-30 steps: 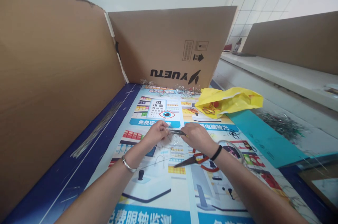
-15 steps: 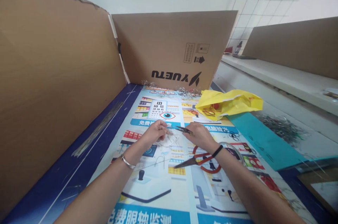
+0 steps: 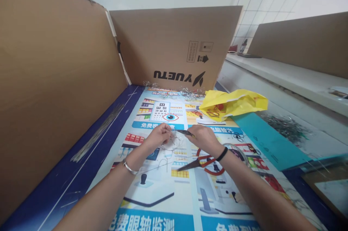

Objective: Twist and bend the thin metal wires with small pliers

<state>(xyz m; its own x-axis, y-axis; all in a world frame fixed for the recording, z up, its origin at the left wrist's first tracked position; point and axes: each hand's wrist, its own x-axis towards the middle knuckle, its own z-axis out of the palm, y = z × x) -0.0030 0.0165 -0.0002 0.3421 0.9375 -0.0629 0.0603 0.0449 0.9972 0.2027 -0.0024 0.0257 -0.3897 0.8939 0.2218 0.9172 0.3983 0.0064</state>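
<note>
My left hand [image 3: 161,135], with a bangle at the wrist, is closed in a pinch on a thin bent wire [image 3: 178,139]. Facing it, my right hand [image 3: 204,139] is wrapped round dark-jawed pliers [image 3: 185,132]. The plier tips point left and meet the wire close to my left fingertips; whether they grip it is too small to tell. Under my right wrist lie scissors [image 3: 202,163] with orange-red handles, blades pointing left. Loose bent wires [image 3: 166,164] rest on the printed sheet [image 3: 152,194] below my hands.
Cardboard panels [image 3: 174,38] stand at the back and left. A yellow bag [image 3: 233,104] lies right of my hands, beside a teal sheet [image 3: 266,140] and a heap of wire pieces [image 3: 285,128]. Straight wires [image 3: 98,135] lie along the left; wire bits [image 3: 190,93] lie far back.
The plier jaws, spread apart before, now look closed together at the wire by my left fingers. The whole view has shifted slightly; my left hand keeps its pinch.
</note>
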